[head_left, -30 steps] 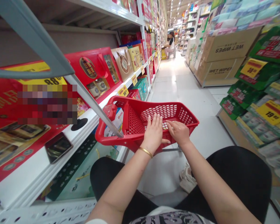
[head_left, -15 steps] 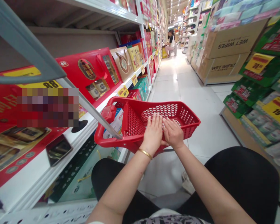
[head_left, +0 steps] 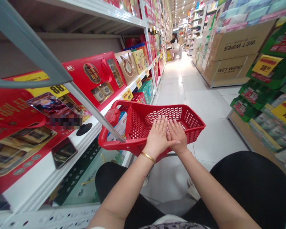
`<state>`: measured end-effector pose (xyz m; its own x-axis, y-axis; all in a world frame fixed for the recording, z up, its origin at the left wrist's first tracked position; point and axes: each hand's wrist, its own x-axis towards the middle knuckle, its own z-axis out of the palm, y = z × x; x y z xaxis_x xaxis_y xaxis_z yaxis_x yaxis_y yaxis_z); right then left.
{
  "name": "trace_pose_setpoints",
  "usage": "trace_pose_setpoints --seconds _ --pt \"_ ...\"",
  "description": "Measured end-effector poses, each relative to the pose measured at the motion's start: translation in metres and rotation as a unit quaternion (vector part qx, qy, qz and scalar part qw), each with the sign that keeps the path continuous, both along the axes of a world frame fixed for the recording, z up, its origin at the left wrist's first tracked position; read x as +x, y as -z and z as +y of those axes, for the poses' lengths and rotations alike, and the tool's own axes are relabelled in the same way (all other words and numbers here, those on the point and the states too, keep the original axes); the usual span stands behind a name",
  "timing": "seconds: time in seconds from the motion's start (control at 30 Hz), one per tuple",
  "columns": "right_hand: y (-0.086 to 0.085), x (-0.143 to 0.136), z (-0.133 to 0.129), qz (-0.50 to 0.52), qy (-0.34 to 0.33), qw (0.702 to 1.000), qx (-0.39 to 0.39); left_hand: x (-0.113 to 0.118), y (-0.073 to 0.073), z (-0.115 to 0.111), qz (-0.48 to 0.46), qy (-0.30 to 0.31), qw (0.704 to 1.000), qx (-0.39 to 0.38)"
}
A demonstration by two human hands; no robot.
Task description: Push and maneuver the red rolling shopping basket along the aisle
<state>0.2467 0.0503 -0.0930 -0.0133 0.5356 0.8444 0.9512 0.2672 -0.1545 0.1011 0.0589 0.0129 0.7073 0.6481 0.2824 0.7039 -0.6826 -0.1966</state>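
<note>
Across the near rim of a red plastic shopping basket on wheels (head_left: 131, 144) lie both my hands. My left hand (head_left: 157, 137) is flat, fingers stretched forward, a gold bangle (head_left: 148, 157) on its wrist. Its thumb crosses onto my right hand (head_left: 178, 136), which rests beside it with fingers out straight. Neither hand holds anything. A metal pole (head_left: 92, 109) rises from the basket's left end to a grey handle (head_left: 33, 47). Behind the perforated divider, a blue-and-white packet (head_left: 119, 125) is partly hidden.
On the left shelf stand red gift boxes (head_left: 98, 74), a propped phone (head_left: 51, 103) partly pixelated, and a dark phone-like slab (head_left: 64, 153). Wet-wipes cartons (head_left: 231, 66) and green packs (head_left: 257, 95) line the right. A person (head_left: 174, 46) sits farther down the tiled aisle (head_left: 173, 84).
My left thumb has moved over my right hand. The view has shifted slightly, and the distant person now reaches toward the left shelf.
</note>
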Motion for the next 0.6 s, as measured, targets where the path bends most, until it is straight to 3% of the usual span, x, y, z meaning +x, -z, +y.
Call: trace_pose_setpoints --seconds 0.27,0.47,0.6 --pt "0.007 0.021 0.003 0.039 0.084 0.994 0.055 0.000 0.004 0.004 -0.011 -0.004 1.000 0.007" --pt "0.002 -0.007 -0.003 0.010 -0.015 1.000 0.015 -0.001 0.002 0.003 -0.009 -0.020 1.000 0.001" --pt "0.005 0.008 -0.001 0.004 0.030 0.999 0.033 -0.002 0.002 0.003 -0.006 -0.021 1.000 0.006"
